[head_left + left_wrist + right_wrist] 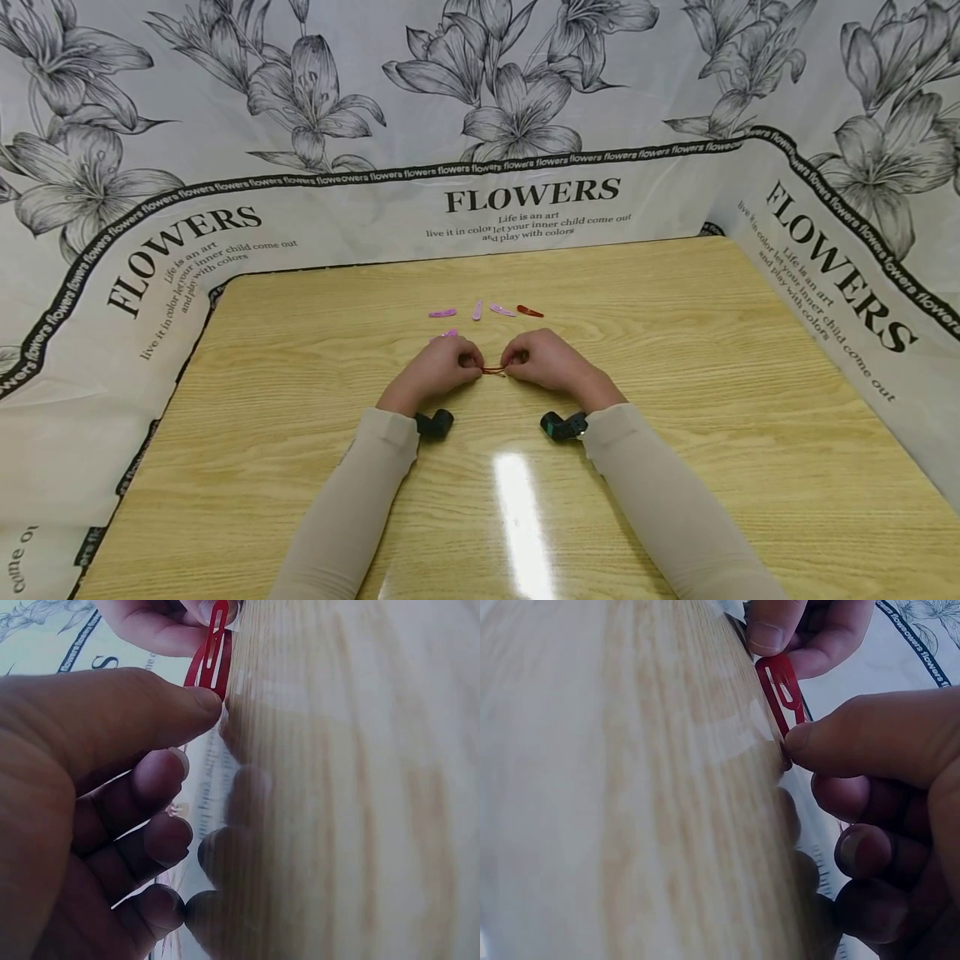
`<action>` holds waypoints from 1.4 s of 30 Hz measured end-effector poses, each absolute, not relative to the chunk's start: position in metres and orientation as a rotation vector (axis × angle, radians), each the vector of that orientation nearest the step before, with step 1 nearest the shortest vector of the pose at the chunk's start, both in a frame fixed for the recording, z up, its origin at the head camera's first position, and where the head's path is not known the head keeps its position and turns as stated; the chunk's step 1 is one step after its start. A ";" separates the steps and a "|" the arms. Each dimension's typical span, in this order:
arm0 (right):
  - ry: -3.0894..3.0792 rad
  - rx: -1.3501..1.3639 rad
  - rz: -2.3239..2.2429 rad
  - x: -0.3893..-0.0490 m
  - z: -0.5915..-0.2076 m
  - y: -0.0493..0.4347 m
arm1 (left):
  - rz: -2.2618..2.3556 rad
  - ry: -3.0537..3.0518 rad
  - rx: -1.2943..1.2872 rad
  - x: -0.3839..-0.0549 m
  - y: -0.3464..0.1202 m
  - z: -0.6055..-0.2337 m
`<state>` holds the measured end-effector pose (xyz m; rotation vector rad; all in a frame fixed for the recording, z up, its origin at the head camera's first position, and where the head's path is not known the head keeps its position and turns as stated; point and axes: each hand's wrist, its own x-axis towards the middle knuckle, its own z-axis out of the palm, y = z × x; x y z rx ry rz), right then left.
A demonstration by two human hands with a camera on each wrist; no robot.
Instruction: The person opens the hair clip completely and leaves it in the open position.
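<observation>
Between my two hands, low over the wooden table [480,467], is a red snap hair clip [493,371]. My left hand [442,367] pinches one end of it between thumb and forefinger, and my right hand [551,358] pinches the opposite end. In the left wrist view the clip [223,656] shows its slotted strips standing apart. The right wrist view shows the clip [782,669] with the right thumb [802,742] pressed on its near end. A pink hair clip [448,334] lies just beyond the left hand, partly hidden by it.
Beyond the hands, a row of hair clips lies on the table: a pink one [442,312], two lighter pink ones [477,311] [502,309] and a dark red one [530,311]. A white flower-printed cloth [360,217] rises around the back and sides.
</observation>
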<state>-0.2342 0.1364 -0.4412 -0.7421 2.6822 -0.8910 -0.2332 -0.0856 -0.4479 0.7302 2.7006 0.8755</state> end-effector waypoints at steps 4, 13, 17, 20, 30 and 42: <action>2.678 -0.749 -0.899 -0.234 -0.442 0.137 | 0.890 2.696 0.726 -0.232 -0.087 -0.446; 2.663 -0.752 -0.955 -0.235 -0.437 0.138 | 0.903 2.702 0.691 -0.230 -0.091 -0.442; 2.666 -0.748 -0.956 -0.236 -0.434 0.136 | 0.919 2.713 0.661 -0.230 -0.093 -0.442; 2.675 -0.733 -0.949 -0.237 -0.432 0.134 | 0.951 2.735 0.640 -0.230 -0.096 -0.442; 2.716 -0.732 -0.895 -0.242 -0.426 0.121 | 1.011 2.798 0.546 -0.229 -0.103 -0.441; 2.724 -0.765 -0.891 -0.249 -0.421 0.109 | 1.027 2.879 0.451 -0.233 -0.110 -0.438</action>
